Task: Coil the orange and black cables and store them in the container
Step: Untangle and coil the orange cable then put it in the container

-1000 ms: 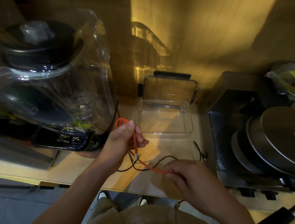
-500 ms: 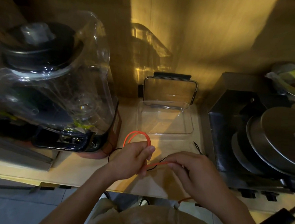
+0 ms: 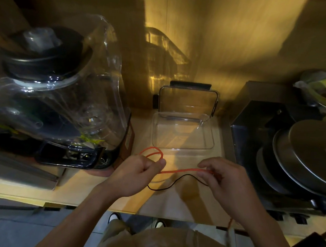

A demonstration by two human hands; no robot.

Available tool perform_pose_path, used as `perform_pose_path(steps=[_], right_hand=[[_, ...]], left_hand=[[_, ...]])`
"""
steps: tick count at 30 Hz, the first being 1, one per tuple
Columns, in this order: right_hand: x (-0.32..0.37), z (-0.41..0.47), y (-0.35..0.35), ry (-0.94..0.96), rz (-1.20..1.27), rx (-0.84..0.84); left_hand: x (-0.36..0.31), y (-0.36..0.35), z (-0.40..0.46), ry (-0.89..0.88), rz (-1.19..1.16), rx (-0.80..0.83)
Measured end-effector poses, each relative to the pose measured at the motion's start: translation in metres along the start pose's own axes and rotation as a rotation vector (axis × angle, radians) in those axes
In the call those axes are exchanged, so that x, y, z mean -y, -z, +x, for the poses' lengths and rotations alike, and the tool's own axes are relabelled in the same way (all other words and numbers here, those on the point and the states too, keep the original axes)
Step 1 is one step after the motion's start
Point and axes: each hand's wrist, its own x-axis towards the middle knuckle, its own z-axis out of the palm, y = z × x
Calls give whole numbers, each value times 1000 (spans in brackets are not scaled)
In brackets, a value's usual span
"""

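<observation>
Black cable (image 3: 175,182) (ends hidden by hands)

Orange cable (image 3: 181,171) lost inside both hands: one end behind curled fingers of the left hand (image 3: 136,174), other end under the right hand (image 3: 226,181). Black cable (image 3: 173,184) vanishing beneath the right hand, far end unseen. Blender (image 3: 49,95) cropped at left of frame. Metal lids (image 3: 312,152) cut off at right edge.
</observation>
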Motion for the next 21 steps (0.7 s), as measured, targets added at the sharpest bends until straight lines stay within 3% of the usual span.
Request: perform_pose_path(steps=[6,9,12,21], right_hand=[[-16,2,11,-83,-1,-155],[-19,3,11,-97,22,-189],[-15,3,10,-65,63,-211],[-6,5,8,-44,178,-328]], left_hand=[[11,19,1,214,-621,-105],[9,26,0,225,-995,-52],[10,27,1,227,-1228,8],[15,22,-4,241,-1402,219]])
